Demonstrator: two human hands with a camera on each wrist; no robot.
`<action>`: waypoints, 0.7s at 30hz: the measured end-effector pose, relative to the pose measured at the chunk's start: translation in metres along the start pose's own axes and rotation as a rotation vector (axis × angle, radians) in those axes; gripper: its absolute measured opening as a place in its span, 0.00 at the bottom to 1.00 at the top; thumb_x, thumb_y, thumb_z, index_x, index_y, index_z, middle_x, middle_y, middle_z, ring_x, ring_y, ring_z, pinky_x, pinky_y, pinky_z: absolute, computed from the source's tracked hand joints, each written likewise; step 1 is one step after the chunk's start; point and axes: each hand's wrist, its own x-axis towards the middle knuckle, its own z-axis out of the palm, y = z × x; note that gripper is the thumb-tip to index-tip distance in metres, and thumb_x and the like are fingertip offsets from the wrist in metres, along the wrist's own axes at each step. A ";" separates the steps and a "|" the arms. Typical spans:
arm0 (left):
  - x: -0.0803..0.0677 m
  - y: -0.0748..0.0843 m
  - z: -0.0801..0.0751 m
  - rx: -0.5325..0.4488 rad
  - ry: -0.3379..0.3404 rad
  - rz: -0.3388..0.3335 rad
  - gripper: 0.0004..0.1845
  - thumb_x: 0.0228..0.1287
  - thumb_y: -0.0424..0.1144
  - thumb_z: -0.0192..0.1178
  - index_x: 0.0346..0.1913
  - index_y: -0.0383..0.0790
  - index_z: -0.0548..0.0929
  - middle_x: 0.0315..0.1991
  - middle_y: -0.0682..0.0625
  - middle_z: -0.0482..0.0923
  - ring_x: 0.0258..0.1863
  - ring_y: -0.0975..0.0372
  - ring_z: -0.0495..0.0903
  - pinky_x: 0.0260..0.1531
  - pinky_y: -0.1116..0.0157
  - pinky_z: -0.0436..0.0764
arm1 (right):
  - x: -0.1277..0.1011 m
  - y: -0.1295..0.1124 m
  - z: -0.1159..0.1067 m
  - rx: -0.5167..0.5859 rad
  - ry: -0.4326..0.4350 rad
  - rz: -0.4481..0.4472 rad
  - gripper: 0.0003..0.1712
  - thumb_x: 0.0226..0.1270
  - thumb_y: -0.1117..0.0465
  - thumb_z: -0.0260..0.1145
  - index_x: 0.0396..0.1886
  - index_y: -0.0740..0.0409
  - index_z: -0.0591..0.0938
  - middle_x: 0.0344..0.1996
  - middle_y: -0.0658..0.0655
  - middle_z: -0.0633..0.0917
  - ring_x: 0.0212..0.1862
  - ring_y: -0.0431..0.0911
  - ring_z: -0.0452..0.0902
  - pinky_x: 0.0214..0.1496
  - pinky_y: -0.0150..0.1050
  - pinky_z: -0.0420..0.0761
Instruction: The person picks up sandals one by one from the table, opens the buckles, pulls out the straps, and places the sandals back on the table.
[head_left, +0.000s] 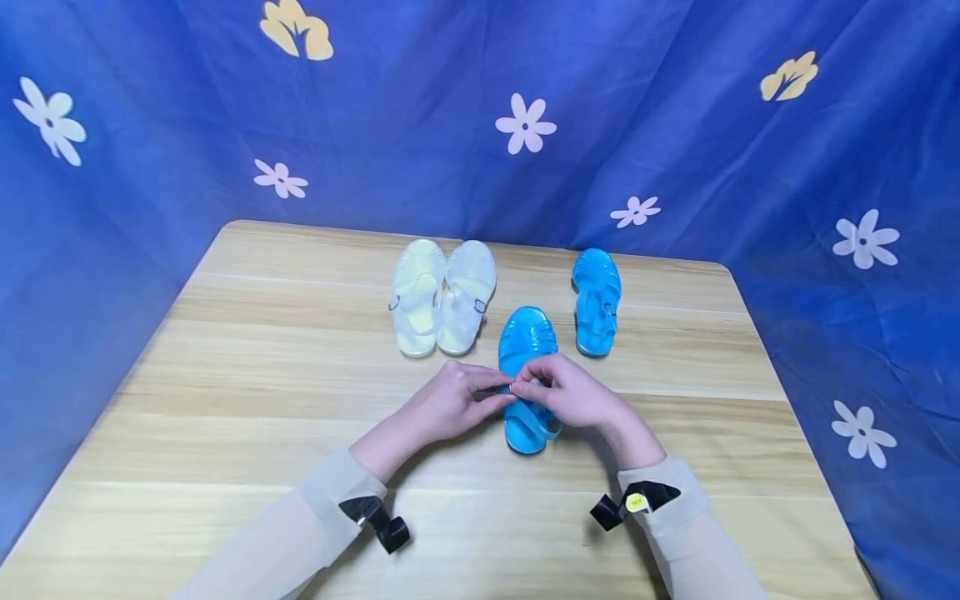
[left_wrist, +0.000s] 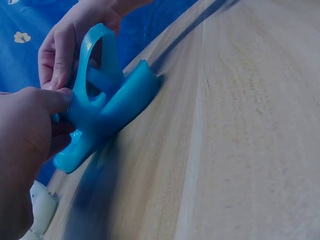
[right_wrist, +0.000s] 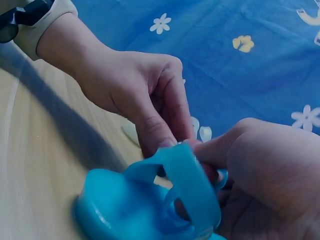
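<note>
Both forearms, in pale sleeves with black wrist straps, reach in from the near edge of the wooden table [head_left: 247, 400] and meet at its centre. The left hand [head_left: 450, 402] has its fingers curled, thumb and fingertips pinching the strap area of the near blue sandal [head_left: 527, 346]; the wrist view shows its thumb pressed against the side of the upper. The right hand [head_left: 564, 390] is likewise curled, its fingertips pinching the same strap at a small metal buckle [head_left: 506, 388] where the two hands touch. The near blue sandal lies flat on the table, toe pointing far, heel toward the person, just right of centre. It is glossy, translucent turquoise jelly plastic with a woven-look toe and a looped heel strap that stands up in the wrist views. A second blue sandal [head_left: 596, 300] of the same make lies farther right, apart from it. A pair of clear whitish jelly sandals [head_left: 442, 296] sits side by side on the far left of it. A blue cloth with white and yellow flowers [head_left: 675, 125] surrounds the table.
</note>
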 end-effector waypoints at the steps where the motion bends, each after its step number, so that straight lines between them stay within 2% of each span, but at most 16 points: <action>1: 0.000 0.000 0.000 -0.001 0.001 0.000 0.13 0.71 0.39 0.72 0.53 0.37 0.91 0.49 0.49 0.90 0.51 0.64 0.88 0.51 0.70 0.85 | 0.000 0.003 0.000 0.020 -0.001 -0.007 0.11 0.83 0.54 0.63 0.38 0.50 0.87 0.23 0.48 0.76 0.28 0.47 0.73 0.30 0.37 0.71; 5: -0.003 -0.002 0.000 -0.014 0.015 -0.011 0.13 0.71 0.39 0.72 0.52 0.36 0.92 0.48 0.48 0.90 0.50 0.64 0.89 0.50 0.70 0.85 | -0.005 0.015 -0.003 0.119 0.020 -0.025 0.12 0.83 0.56 0.62 0.41 0.55 0.87 0.26 0.50 0.77 0.30 0.47 0.72 0.33 0.37 0.72; 11: -0.011 -0.006 -0.005 -0.051 0.069 -0.027 0.11 0.67 0.36 0.75 0.49 0.35 0.92 0.44 0.46 0.91 0.44 0.62 0.90 0.44 0.69 0.87 | -0.018 0.030 -0.014 0.264 0.145 -0.031 0.13 0.84 0.63 0.60 0.43 0.70 0.84 0.24 0.54 0.77 0.26 0.45 0.69 0.28 0.34 0.70; 17: -0.010 -0.005 -0.005 -0.069 0.062 -0.018 0.12 0.68 0.37 0.74 0.50 0.33 0.92 0.45 0.44 0.91 0.46 0.61 0.90 0.46 0.68 0.87 | -0.019 0.028 -0.012 0.253 0.118 -0.044 0.15 0.84 0.62 0.61 0.45 0.72 0.84 0.24 0.53 0.76 0.25 0.43 0.69 0.26 0.33 0.69; 21: -0.010 -0.004 -0.004 -0.066 0.066 -0.020 0.12 0.68 0.36 0.75 0.50 0.33 0.92 0.45 0.44 0.91 0.46 0.61 0.90 0.46 0.69 0.87 | -0.019 0.026 -0.012 0.235 0.133 -0.050 0.13 0.83 0.63 0.61 0.44 0.71 0.84 0.24 0.54 0.77 0.25 0.44 0.69 0.26 0.33 0.69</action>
